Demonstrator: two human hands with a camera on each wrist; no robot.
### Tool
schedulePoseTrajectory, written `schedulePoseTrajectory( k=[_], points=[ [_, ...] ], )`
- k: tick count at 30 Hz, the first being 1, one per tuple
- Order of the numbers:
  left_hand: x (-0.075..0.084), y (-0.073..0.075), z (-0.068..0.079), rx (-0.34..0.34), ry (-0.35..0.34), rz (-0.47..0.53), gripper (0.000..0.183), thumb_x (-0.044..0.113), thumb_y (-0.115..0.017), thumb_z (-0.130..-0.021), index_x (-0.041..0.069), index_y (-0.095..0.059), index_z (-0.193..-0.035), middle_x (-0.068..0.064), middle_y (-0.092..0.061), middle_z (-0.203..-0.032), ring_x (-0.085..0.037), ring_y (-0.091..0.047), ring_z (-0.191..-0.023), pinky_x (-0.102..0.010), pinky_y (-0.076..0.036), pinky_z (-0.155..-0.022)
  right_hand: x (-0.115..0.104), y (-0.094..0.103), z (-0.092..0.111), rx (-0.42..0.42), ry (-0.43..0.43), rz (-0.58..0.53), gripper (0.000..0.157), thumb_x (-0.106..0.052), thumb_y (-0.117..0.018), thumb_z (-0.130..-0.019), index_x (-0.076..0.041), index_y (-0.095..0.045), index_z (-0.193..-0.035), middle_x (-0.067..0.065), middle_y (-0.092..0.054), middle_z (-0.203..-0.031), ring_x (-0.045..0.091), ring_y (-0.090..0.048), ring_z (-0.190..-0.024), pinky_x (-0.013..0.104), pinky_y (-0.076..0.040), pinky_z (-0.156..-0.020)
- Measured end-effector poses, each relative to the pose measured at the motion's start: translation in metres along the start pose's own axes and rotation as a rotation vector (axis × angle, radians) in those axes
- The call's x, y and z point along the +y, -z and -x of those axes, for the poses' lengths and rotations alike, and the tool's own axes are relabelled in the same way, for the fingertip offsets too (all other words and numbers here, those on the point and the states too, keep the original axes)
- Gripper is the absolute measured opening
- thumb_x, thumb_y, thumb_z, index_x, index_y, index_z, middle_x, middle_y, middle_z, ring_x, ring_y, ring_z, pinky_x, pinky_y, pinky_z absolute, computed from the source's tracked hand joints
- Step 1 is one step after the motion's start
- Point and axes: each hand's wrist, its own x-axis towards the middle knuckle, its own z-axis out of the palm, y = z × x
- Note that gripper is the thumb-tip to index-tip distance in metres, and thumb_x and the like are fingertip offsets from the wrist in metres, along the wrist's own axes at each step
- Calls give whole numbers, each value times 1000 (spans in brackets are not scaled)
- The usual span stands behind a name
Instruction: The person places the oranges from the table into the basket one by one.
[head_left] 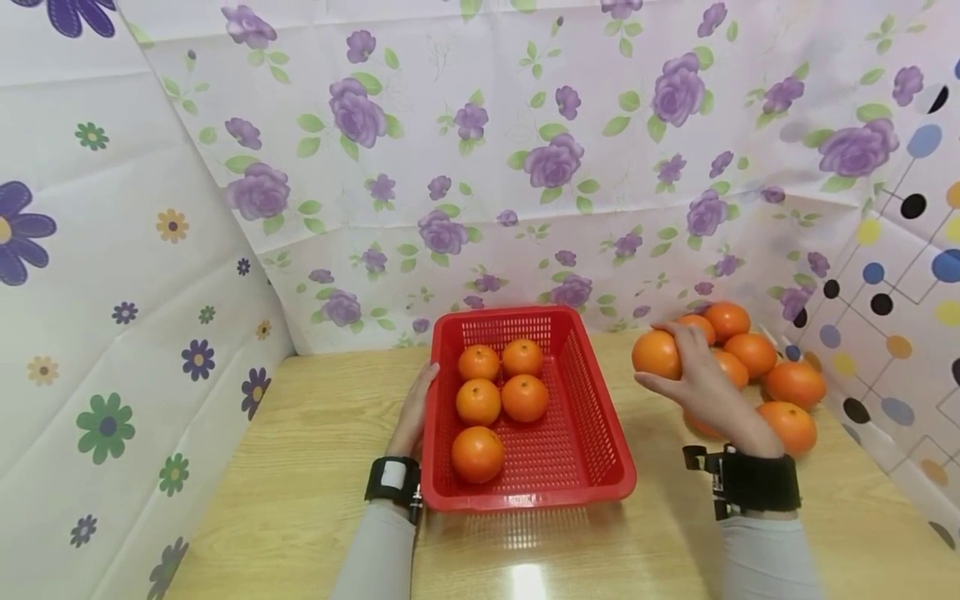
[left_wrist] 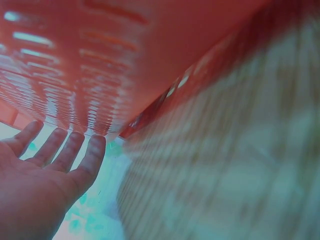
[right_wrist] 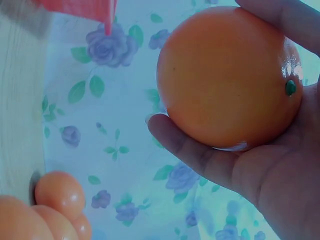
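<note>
A red plastic basket (head_left: 558, 450) with slotted walls stands on the table, several oranges (head_left: 478, 454) inside, mostly along its left half. Along its left outer wall lies my left hand (head_left: 412, 412); the left wrist view shows that hand's (left_wrist: 45, 175) fingers extended, fingertips right at the wall. To the right of the basket, my right hand (head_left: 701, 379) grips a single orange (head_left: 657, 355) between thumb and fingers. Seen from the right wrist, this orange (right_wrist: 225, 80) has a small green stem spot, and the hand (right_wrist: 280, 170) curves round it.
A pile of loose oranges (head_left: 795, 385) lies at the table's right, partly behind the right hand and wrist. The wooden table (head_left: 300, 467) meets a flowered cloth (head_left: 480, 183) at the back. Patterned sheets also hang on the left and right sides.
</note>
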Motion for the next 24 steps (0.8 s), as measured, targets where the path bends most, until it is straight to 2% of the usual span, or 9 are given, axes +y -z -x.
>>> schedulePoseTrajectory(
  k=[4,5,9,16,22,24],
  points=[
    [1,0,1,-6,-9,2,68,51,-47,-109,21,-25,-165,-9,-35,-165,-32,-38,-148,-56,-34,-119,-6,-1,-1,26,2,-2,59,-51,-75,-93,-12,-53,-132,12,-55,-129,35,-46,-119,56,-40,-98],
    [1,0,1,-7,-13,3,68,51,-47,-108,20,-26,-165,-9,-36,-164,-32,-38,-148,-56,-35,-119,-7,-2,-1,34,-20,-69,59,-45,-80,-92,-13,-53,-134,11,-54,-131,34,-45,-120,55,-39,-99],
    [0,0,0,-21,-24,13,67,50,-47,-109,19,-27,-165,-11,-37,-164,-33,-38,-148,-56,-36,-118,-11,-3,-3,66,-17,-119,62,-43,-83,-90,-17,-54,-137,9,-56,-131,32,-46,-120,55,-39,-100],
    [-2,0,1,-26,-11,24,60,49,-44,-110,25,-31,-163,-6,-41,-161,-31,-43,-145,-53,-40,-116,-24,-5,-3,-6,-64,-273,67,-49,-78,-92,-28,-49,-148,3,-49,-145,29,-46,-130,62,-38,-108],
    [-1,1,0,-28,-24,-8,63,54,-47,-108,26,-32,-163,-5,-41,-161,-32,-44,-145,-53,-43,-113,-37,-7,-6,-66,-116,-263,67,-59,-73,-93,-31,-47,-148,3,-46,-147,31,-43,-132,66,-40,-106],
    [0,2,1,-32,-23,-4,63,53,-47,-108,26,-31,-164,-6,-39,-163,-32,-42,-146,-53,-42,-114,-40,-7,-9,-74,-95,-266,69,-56,-74,-93,-27,-46,-150,6,-46,-147,32,-47,-129,64,-43,-103]
  ],
)
